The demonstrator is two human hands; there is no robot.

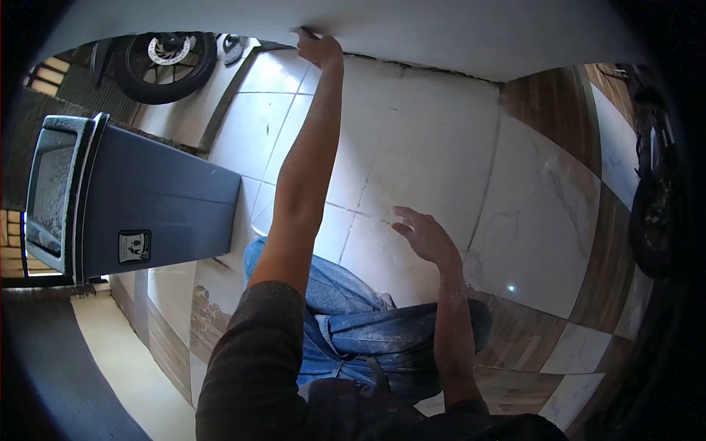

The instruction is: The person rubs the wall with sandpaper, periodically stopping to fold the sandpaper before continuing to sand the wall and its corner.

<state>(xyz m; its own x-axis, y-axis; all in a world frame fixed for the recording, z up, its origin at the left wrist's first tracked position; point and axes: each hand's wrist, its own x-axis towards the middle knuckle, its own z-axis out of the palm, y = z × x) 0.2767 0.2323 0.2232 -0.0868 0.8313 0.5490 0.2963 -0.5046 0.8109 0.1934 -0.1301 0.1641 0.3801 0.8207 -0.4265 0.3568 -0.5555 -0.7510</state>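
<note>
My left hand [321, 50] is stretched far forward, pressed to the pale wall [412, 33]. Its fingers are closed round a small, flat dark thing [309, 33], mostly hidden between hand and wall, too little of it showing to name. Lower down, above the tiled floor [412, 162], hovers my right hand [425, 235]. Its fingers are loosely curved and apart, with nothing in them. Beneath both arms are my bent legs in dusty blue jeans [368, 323].
A tall grey-blue bin [162, 191] with a dark-framed lid stands at the left. Behind it are a motorcycle wheel [165, 66] and a shoe [232, 50]. Another dark wheel [653, 228] is at the right edge. Brown wood-patterned tiles [548, 103] border the white ones.
</note>
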